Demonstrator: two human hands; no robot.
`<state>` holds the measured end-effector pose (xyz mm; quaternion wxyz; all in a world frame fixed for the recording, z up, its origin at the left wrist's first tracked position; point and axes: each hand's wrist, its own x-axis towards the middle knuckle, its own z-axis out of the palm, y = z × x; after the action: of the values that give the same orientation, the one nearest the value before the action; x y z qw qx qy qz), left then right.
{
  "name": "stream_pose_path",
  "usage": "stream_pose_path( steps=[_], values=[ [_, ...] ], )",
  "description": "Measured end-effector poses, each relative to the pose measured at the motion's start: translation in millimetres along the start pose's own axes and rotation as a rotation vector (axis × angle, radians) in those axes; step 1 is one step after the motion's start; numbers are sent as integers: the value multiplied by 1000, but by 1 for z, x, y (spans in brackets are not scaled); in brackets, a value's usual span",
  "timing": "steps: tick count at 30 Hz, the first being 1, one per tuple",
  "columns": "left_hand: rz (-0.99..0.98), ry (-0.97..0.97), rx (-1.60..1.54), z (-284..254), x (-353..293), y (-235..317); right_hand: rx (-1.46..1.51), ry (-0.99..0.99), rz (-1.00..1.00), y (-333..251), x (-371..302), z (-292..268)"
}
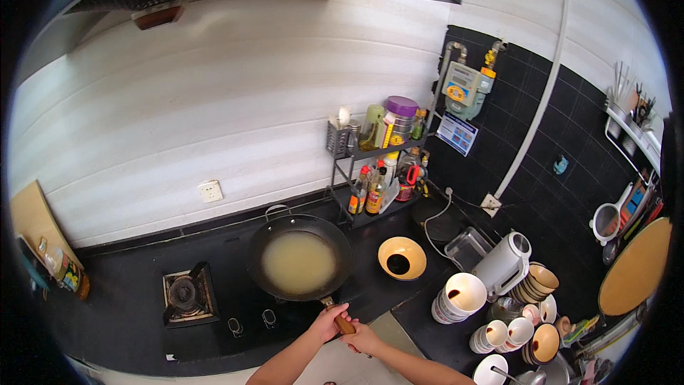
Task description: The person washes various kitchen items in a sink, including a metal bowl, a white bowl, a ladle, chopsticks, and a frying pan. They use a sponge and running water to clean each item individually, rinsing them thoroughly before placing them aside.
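A dark wok (264, 281) stands at the right side of the black cooktop, with a cloudy yellowish liquid (299, 262) pooled in its bottom. Its wooden handle (345, 325) points toward me. My left hand (327, 323) is closed around the handle close to the pan, and my right hand (361, 339) grips it nearer the end. Right of the wok sits a yellow bowl (415, 251) with dark liquid in it. The burner beneath the wok is hidden.
An uncovered gas burner (187, 297) lies to the left. Behind the wok, a two-tier rack (342, 178) carries bottles and jars. Stacked bowls (456, 299), a white kettle (502, 264) and a clear tray (469, 248) crowd the right counter. A cutting board (44, 221) leans at far left.
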<state>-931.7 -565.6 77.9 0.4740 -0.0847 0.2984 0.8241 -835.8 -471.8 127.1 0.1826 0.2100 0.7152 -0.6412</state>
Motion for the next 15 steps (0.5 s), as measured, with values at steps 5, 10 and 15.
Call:
stream_pose_path(
  steps=[5,10,15],
  values=[
    [-54,50,73,26,-16,-13,21,17,15,1,-30,-12],
    [-79,-62,106,75,-46,-31,114,14,-42,-1,-87,-30],
    [-118,-160,207,143,-75,-67,140,68,-61,-6,-167,-60]
  ],
)
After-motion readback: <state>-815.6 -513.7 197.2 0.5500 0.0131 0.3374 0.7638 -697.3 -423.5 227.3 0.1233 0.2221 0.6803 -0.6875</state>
